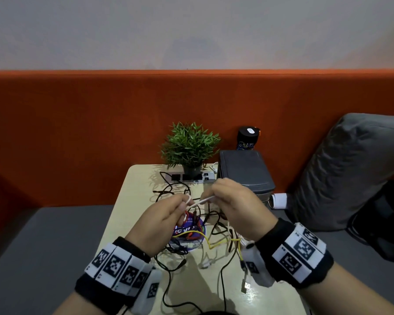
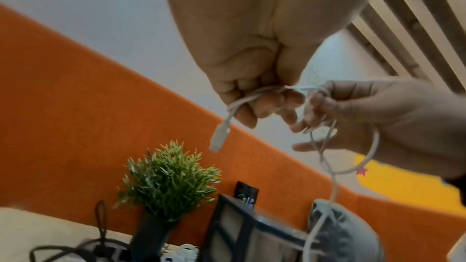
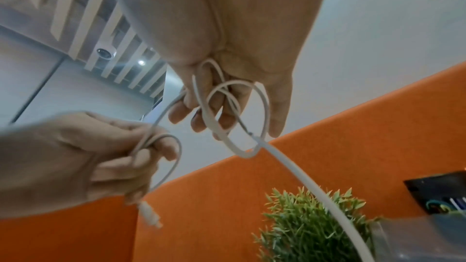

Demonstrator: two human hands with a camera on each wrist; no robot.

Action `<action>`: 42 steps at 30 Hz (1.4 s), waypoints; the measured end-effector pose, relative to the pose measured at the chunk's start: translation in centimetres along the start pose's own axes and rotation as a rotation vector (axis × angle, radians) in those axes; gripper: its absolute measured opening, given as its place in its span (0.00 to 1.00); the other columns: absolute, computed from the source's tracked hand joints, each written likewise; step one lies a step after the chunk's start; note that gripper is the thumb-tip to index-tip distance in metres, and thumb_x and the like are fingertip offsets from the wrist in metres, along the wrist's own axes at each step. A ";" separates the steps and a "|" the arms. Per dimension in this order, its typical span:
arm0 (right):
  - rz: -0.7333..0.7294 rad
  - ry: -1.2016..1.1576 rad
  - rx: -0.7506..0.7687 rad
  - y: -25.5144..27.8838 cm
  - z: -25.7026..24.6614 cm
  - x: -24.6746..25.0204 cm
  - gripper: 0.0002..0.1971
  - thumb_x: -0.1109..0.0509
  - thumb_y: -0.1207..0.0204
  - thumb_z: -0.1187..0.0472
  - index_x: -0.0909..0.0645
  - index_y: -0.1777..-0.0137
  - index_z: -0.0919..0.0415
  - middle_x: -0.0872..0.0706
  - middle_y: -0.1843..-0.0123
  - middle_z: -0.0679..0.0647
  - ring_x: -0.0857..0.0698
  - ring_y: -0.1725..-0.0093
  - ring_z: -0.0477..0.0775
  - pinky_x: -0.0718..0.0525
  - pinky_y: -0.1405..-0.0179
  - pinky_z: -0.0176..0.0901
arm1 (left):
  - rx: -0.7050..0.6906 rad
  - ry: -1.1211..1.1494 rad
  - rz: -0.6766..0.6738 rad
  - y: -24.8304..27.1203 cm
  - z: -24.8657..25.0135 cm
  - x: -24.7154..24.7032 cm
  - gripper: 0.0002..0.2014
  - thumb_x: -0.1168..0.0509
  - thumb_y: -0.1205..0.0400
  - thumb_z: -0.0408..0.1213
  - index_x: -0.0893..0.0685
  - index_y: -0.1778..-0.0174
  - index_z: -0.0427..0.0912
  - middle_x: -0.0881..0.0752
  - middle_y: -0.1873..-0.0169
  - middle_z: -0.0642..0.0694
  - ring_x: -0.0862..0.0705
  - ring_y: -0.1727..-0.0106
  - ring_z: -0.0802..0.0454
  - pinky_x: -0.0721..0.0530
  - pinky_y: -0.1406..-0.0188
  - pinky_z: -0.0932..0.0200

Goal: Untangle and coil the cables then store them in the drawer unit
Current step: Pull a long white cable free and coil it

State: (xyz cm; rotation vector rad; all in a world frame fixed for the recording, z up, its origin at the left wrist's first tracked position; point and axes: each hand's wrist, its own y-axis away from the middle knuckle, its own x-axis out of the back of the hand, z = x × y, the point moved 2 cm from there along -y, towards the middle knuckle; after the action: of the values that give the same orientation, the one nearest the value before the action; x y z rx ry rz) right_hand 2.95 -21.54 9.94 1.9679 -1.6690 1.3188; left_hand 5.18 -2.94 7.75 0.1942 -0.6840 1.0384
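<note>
Nearest the body, both hands are raised above the table point(image 1: 123, 201) with a white cable point(image 1: 200, 201) stretched between them. The left hand point(image 1: 162, 221) is curled tight, pinching the cable near its end, so the connector point(image 2: 218, 138) dangles below its fingers. The right hand point(image 1: 234, 208) has its fingers bent around several loose loops of the same cable, which trails down from it. Under the hands lies a tangle of black, yellow and red cables point(image 1: 205, 237) on the table. Farther back stand a potted plant point(image 1: 190, 146) and the dark drawer unit point(image 1: 246, 171), against an orange partition point(image 1: 77, 123).
</note>
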 end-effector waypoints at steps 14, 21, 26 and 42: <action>0.329 -0.189 -0.309 0.2 3.7 3.2 0.17 0.35 0.19 0.67 0.17 0.53 0.40 0.12 0.64 0.47 0.14 0.66 0.47 0.17 0.65 0.37 | 0.056 0.535 0.279 -0.3 0.0 4.8 0.12 0.41 0.22 0.40 0.18 0.67 0.40 0.27 0.81 0.54 0.34 0.77 0.58 0.33 0.77 0.68; 0.643 -0.065 -0.528 1.1 6.3 5.2 0.11 0.39 0.23 0.67 0.27 0.54 0.46 0.16 0.64 0.52 0.16 0.67 0.58 0.16 0.66 0.56 | 0.102 0.621 0.848 0.1 -1.4 9.0 0.15 0.45 0.14 0.35 0.22 0.67 0.42 0.32 0.85 0.56 0.36 0.79 0.59 0.34 0.77 0.67; 0.398 0.091 -0.599 0.6 6.6 4.1 0.22 0.44 0.27 0.74 0.17 0.63 0.46 0.20 0.50 0.48 0.19 0.50 0.56 0.18 0.49 0.58 | 0.049 0.660 0.895 -0.4 -1.0 8.4 0.15 0.46 0.13 0.35 0.23 0.67 0.42 0.31 0.84 0.56 0.36 0.80 0.60 0.35 0.77 0.68; 0.412 -0.471 -0.863 2.8 9.2 3.2 0.14 0.38 0.17 0.69 0.18 0.35 0.63 0.15 0.66 0.63 0.17 0.70 0.57 0.19 0.72 0.42 | -0.083 0.550 0.930 0.6 0.5 10.0 0.16 0.45 0.14 0.33 0.21 0.67 0.49 0.25 0.79 0.57 0.33 0.76 0.59 0.33 0.74 0.65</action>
State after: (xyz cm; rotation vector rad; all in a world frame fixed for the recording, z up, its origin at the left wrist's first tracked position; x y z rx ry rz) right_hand 4.63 -30.79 6.24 1.4809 -2.3867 0.0752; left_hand 7.73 4.40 14.12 -0.5241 -0.2865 1.8464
